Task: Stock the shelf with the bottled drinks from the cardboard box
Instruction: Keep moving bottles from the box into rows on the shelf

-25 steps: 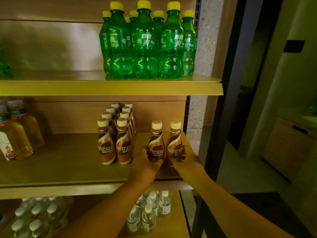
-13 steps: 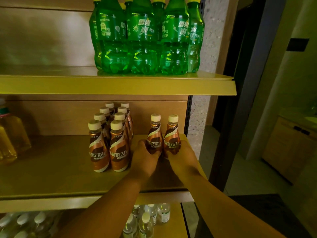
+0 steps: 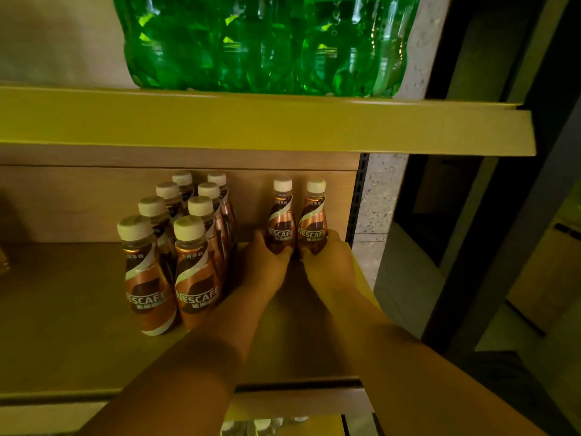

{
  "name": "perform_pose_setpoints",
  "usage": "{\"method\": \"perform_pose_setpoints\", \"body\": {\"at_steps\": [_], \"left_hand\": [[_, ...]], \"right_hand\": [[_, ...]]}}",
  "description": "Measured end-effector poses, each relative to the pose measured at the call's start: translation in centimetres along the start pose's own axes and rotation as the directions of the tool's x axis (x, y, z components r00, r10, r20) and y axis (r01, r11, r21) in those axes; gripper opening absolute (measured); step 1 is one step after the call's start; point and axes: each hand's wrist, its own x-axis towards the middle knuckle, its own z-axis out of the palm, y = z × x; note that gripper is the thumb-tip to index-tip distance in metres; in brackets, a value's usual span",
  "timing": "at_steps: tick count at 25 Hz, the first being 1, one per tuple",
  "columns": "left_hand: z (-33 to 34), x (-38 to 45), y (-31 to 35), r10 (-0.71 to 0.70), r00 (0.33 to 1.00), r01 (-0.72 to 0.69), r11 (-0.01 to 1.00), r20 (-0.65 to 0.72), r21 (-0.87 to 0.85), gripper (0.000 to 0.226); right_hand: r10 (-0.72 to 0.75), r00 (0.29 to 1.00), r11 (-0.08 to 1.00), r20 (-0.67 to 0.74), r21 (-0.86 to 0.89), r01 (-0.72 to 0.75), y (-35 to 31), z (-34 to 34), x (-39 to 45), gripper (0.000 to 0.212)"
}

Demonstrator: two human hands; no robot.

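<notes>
Two brown Nescafe coffee bottles with cream caps stand side by side near the back wall of the middle shelf. My left hand grips the base of the left bottle. My right hand grips the base of the right bottle. To their left stands a double row of several identical coffee bottles, a small gap away from my left hand. The cardboard box is out of view.
Green soda bottles fill the upper shelf right above. A perforated black upright bounds the shelf on the right, with a dark doorway beyond. Clear bottle caps show on the lower shelf.
Both hands have pushed the two coffee bottles deeper into the shelf toward the back wall. The camera has come closer and tilted down.
</notes>
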Motion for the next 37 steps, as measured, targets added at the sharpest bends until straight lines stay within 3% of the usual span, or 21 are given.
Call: {"method": "perform_pose_setpoints", "body": {"at_steps": [11, 18, 21, 24, 26, 28, 30, 32, 34, 37], "left_hand": [[1.3, 3.1, -0.4, -0.060, 0.997, 0.049, 0.979, -0.050, -0.198, 0.058], [1.5, 3.0, -0.5, -0.034, 0.997, 0.023, 0.990, -0.071, -0.142, 0.062], [1.0, 1.7, -0.3, -0.035, 0.994, 0.027, 0.996, -0.100, -0.079, 0.075], [-0.6, -1.9, -0.2, 0.101, 0.994, -0.095, 0.985, -0.031, 0.147, 0.048], [-2.5, -5.1, 0.1, 0.285, 0.955, -0.289, 0.838, 0.080, 0.462, 0.044], [-4.2, -7.5, 0.3, 0.454, 0.868, -0.475, 0.638, 0.203, 0.606, 0.053], [-5.8, -10.4, 1.3, 0.416, 0.868, -0.481, 0.565, 0.272, 0.671, 0.059], [-7.3, -13.4, 2.1, 0.315, 0.907, -0.411, 0.514, 0.280, 0.753, 0.063], [-8.9, -16.4, 2.5, 0.341, 0.894, -0.425, 0.434, 0.292, 0.794, 0.066], [-11.2, -20.8, 2.8, 0.390, 0.879, -0.427, 0.392, 0.273, 0.815, 0.064]], "right_hand": [[0.009, 0.999, 0.997, -0.053, 0.082, -0.004, 0.7, 1.2, 2.6, 0.041], [0.054, 0.997, 0.991, -0.045, 0.121, -0.048, 0.3, 0.8, 2.0, 0.049], [0.103, 0.993, 0.994, -0.057, 0.024, -0.102, 0.0, 0.0, 1.0, 0.050], [0.046, 0.999, 0.984, -0.029, -0.173, -0.050, 0.1, -1.7, -1.5, 0.030], [-0.077, 0.995, 0.928, 0.060, -0.361, 0.094, -0.1, -3.5, -4.0, 0.034], [-0.212, 0.962, 0.783, 0.170, -0.560, 0.272, -0.7, -5.2, -6.5, 0.049], [-0.273, 0.933, 0.696, 0.236, -0.622, 0.360, -1.4, -6.6, -9.3, 0.061], [-0.242, 0.934, 0.743, 0.263, -0.568, 0.353, -2.2, -7.8, -12.2, 0.062], [-0.233, 0.916, 0.761, 0.326, -0.525, 0.380, -2.8, -8.9, -14.7, 0.055], [-0.312, 0.878, 0.687, 0.363, -0.552, 0.472, -3.3, -10.7, -18.1, 0.060]]}}
